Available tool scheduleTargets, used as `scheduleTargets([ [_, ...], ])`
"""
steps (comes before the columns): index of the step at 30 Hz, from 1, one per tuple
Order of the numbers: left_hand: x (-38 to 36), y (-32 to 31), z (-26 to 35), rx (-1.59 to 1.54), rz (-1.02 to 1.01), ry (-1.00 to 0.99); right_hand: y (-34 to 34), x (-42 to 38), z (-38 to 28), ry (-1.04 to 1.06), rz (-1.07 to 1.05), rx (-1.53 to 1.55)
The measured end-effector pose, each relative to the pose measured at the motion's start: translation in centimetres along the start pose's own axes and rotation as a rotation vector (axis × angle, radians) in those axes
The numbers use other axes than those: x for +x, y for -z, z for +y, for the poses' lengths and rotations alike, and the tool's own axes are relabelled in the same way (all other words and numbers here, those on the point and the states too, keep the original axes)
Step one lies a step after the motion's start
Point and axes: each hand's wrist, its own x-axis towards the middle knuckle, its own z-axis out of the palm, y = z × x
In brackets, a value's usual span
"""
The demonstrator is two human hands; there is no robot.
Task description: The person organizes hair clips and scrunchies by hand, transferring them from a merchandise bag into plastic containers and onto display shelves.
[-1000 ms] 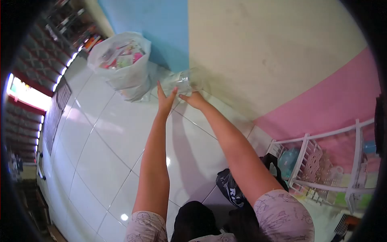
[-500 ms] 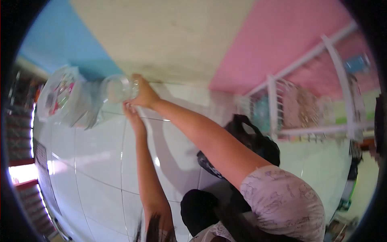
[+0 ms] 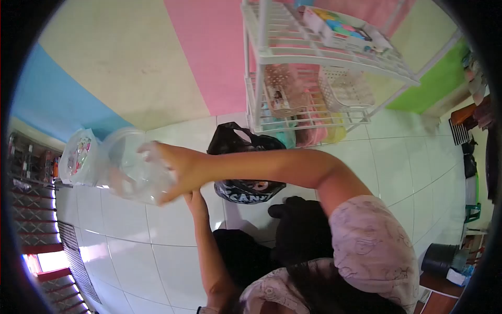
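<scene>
My right hand is wrapped round a clear plastic container, held above the tiled floor and blurred by motion. Close behind my right hand is my left hand; its fingers are hidden, so its grip cannot be made out. A second clear, round-rimmed tub shows behind the held container, by the wall. To its left stands a white plastic bag with colourful small packets in its mouth. Below and behind my right forearm is a black plastic bag with white print.
A white rack stands against the pink wall, with perforated baskets on a lower shelf and a printed box above. A dark bin is at the far right. Dark-clothed knees are below me.
The view has swung right, bringing more of the rack into sight. My right hand has lifted the clear container away from the wall. My left hand is now mostly behind the right.
</scene>
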Motion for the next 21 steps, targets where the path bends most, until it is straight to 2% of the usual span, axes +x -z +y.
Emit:
scheduleTargets([
  [1,0.2,-0.5,-0.8,0.186,-0.035,-0.175,1.4,-3.7,-2.3,-0.047,-0.073,0.177],
  [3,-0.5,-1.2,0.5,0.288,-0.161,-0.290,4.6,-10.8,-5.4,-0.092,-0.096,0.086],
  [4,-0.7,-2.1,1.9,0.189,-0.247,-0.239,6.3,-15.0,-7.0,-0.180,-0.023,0.031],
  [6,-1.9,-5.2,8.1,0.258,-0.205,-0.089,9.1,-23.2,-9.3,-0.375,0.225,-0.027],
  [7,-2.1,-6.2,9.0,0.315,-0.197,-0.137,9.6,-26.7,-9.6,-0.440,0.363,-0.028],
  [8,-1.8,-6.9,8.0,0.340,-0.232,-0.140,9.5,-29.4,-9.4,-0.401,0.558,0.068],
  [9,-1.8,-7.2,6.6,0.368,-0.271,-0.145,9.7,-32.2,-7.6,-0.407,0.608,-0.014],
  [11,-2.7,-7.3,5.6,0.676,-0.244,-0.135,9.9,-38.1,-0.8,-0.418,0.710,-0.188],
  [12,-3.0,-7.3,5.3,0.830,-0.228,-0.131,9.3,-40.7,2.7,-0.458,0.763,-0.173],
  [14,-4.0,-6.7,4.7,0.567,-0.199,-0.139,7.6,-44.5,8.8,-0.537,0.878,-0.138],
  [15,-4.6,-6.4,4.6,0.435,-0.187,-0.141,7.2,-44.5,9.7,-0.567,0.876,-0.120],
  [17,-5.8,-5.4,4.8,0.429,-0.173,-0.159,5.7,-44.8,11.4,-0.639,0.870,-0.078],
  [18,-6.4,-4.8,5.1,0.425,-0.168,-0.167,5.6,-44.6,12.3,-0.524,0.861,-0.129],
  [21,-7.4,-3.2,5.3,0.233,-0.186,-0.037,5.8,-44.6,14.1,-0.488,0.808,-0.281],
])
